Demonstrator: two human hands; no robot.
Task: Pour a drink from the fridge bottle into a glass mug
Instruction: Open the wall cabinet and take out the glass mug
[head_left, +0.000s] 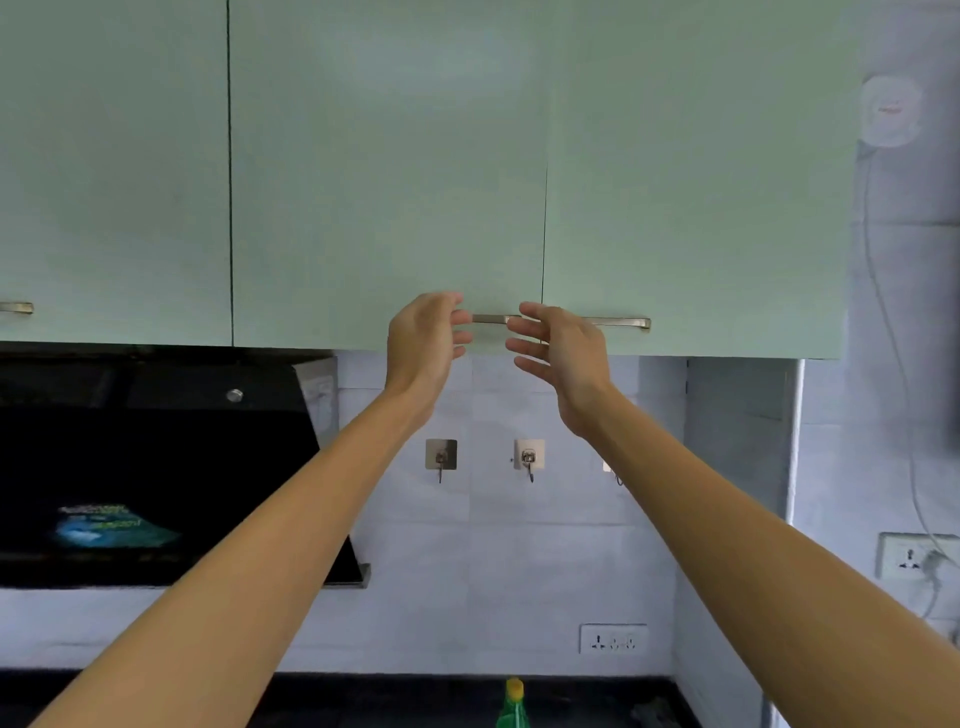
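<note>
Both arms reach up to the pale green wall cabinets. My left hand (427, 338) hovers in front of the middle cabinet door (384, 182), at the end of its metal bar handle (489, 318), fingers loosely bent and holding nothing. My right hand (558, 353) is raised in front of the right cabinet door (696, 197), covering the left part of its bar handle (621, 322), fingers spread and relaxed. Both doors are closed. A green bottle with a yellow cap (513, 704) stands on the dark counter at the bottom edge. No glass mug or fridge is in view.
A black range hood (156, 467) juts out at lower left under the cabinets. Adhesive hooks (529, 454) hang on the white tiled wall. Wall sockets (613, 638) sit low on the tiles, with another socket and cable at far right (914, 558).
</note>
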